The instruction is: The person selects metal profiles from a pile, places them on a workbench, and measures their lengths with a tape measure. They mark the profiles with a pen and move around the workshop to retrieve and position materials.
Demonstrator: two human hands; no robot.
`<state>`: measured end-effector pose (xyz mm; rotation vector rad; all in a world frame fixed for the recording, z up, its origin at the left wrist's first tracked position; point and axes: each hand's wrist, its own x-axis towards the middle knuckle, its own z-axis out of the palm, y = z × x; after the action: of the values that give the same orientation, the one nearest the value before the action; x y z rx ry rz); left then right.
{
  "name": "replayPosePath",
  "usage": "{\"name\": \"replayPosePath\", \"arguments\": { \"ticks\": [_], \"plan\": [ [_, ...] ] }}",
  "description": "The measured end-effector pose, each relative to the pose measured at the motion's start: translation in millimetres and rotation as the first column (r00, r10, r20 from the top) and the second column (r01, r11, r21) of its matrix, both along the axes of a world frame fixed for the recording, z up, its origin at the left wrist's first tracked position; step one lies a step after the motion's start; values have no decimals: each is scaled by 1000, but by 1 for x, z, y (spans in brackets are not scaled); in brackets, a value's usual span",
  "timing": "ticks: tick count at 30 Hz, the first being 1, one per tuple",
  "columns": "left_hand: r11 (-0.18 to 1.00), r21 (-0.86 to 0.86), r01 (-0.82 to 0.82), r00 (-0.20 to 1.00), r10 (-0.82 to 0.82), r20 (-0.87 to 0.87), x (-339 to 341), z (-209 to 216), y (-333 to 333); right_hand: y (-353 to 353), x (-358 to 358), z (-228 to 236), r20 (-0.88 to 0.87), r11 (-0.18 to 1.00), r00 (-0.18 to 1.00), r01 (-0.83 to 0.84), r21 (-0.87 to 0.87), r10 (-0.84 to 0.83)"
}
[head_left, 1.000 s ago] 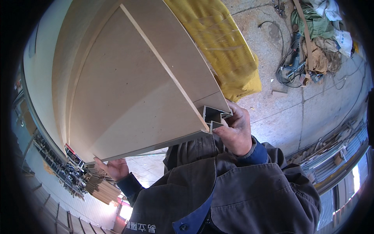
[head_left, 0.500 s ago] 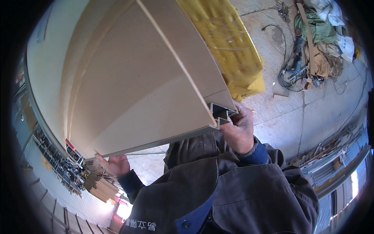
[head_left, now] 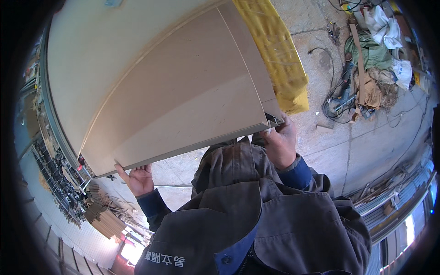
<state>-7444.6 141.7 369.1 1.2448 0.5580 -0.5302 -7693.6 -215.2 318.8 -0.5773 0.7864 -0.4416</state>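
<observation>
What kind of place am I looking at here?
Probably a workshop, perhaps for panels or joinery: a corded power tool lies on the concrete floor, long brown strips are stacked at lower left, and both hands grip a large board along its grey edge.

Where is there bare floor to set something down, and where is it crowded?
The concrete floor is bare right of the right hand, between the flat offcut and the stacked strips at lower right. A narrower patch lies between the yellow bundle and the black cord. Upper right is crowded: power tool, green sack, white sack.
</observation>
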Motion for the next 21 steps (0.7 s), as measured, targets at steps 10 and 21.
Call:
{"name": "replayPosePath", "arguments": {
  "ticks": [10,21],
  "plan": [
    [987,139,-77,996,69,60,-6,3,-24,-4,5,-4,140,997,987,-79,-1,79],
    [992,116,-58,998,53,47,-6,-2,-17,-24,-10,5,-71,970,977,-209,-121,202]
  ]
}}
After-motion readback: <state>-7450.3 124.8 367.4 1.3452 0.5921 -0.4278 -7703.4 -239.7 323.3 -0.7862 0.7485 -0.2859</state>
